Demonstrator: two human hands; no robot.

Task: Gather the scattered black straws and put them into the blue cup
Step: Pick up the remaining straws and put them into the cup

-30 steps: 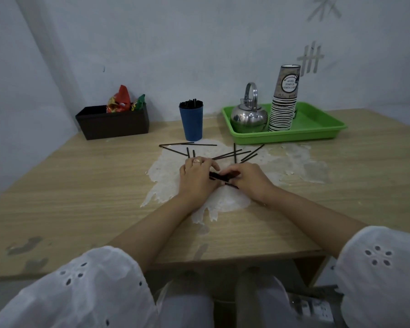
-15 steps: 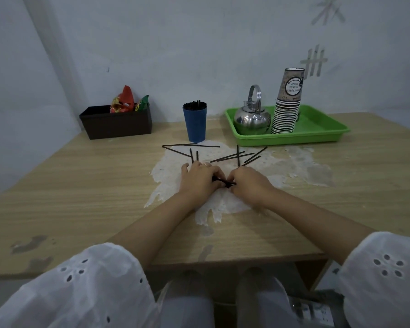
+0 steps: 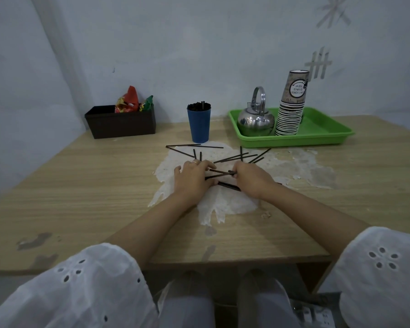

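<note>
A blue cup (image 3: 199, 125) stands at the back of the table with several black straws upright in it. More black straws (image 3: 237, 158) lie scattered on a white patch of the tabletop just in front of the cup. My left hand (image 3: 192, 177) and my right hand (image 3: 252, 177) rest side by side on that patch. Between them lies a small bunch of black straws (image 3: 219, 172). The fingers of both hands are closed on the bunch's ends. One more straw (image 3: 227, 185) lies under my right wrist.
A green tray (image 3: 317, 136) at the back right holds a steel kettle (image 3: 255, 120) and a tall stack of paper cups (image 3: 291, 107). A dark box (image 3: 121, 124) with snack packets sits at the back left. The wall is close behind.
My hands have drawn slightly apart, and the bunch of straws between them now shows more of its length. The view has tilted a little.
</note>
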